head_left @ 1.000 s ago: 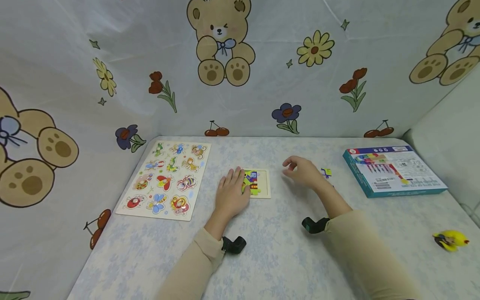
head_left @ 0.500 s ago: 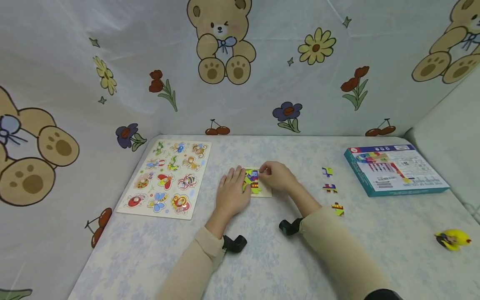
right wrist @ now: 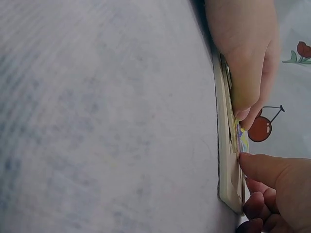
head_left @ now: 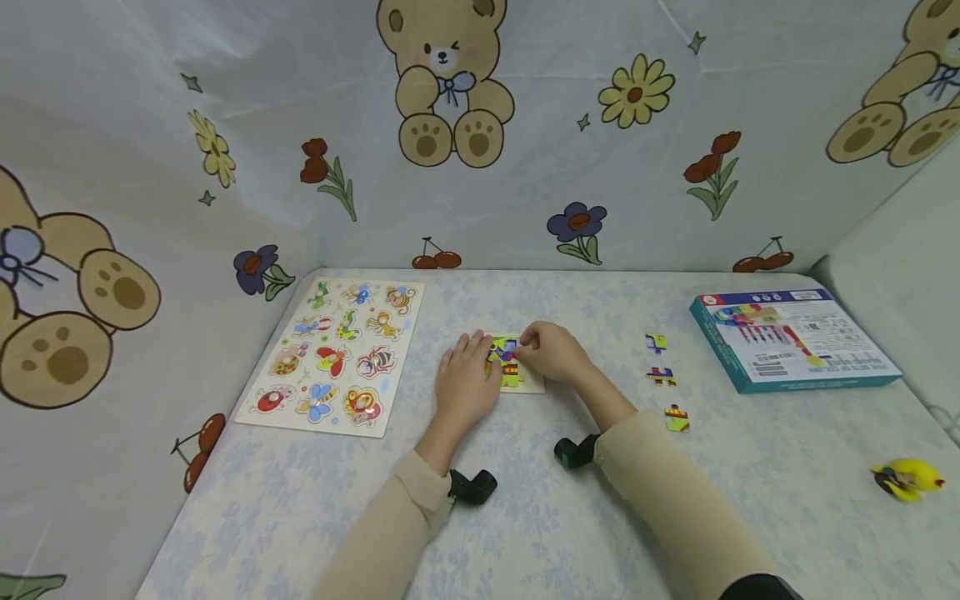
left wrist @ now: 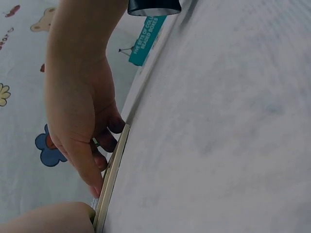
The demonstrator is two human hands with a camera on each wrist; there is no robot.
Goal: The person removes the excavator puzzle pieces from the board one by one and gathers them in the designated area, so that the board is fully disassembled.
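Note:
A small puzzle board (head_left: 531, 386) with a pale wooden frame lies mid-table, partly filled with yellow, green and purple pieces. My left hand (head_left: 467, 379) rests over its left side, fingers extended. At the board's upper right my right hand (head_left: 557, 353) pinches a puzzle piece, mostly hidden by the fingertips. In the right wrist view, the right thumb (right wrist: 262, 167) is at the edge of the pieces and the other fingers curl beneath. Three loose puzzle pieces lie to the right: an upper one (head_left: 657, 342), a middle one (head_left: 662, 377) and a lower one (head_left: 677, 418).
A large sheet of insect pictures (head_left: 337, 358) lies on the left. On the right there is a flat teal-edged box (head_left: 795, 342), with a yellow duck toy (head_left: 907, 479) nearer the front. A bear-print cloth (head_left: 525, 200) hangs behind the table.
My right hand has moved left from near the loose pieces to the board, uncovering those pieces, and now works at its upper right. The left hand has stayed on the board.

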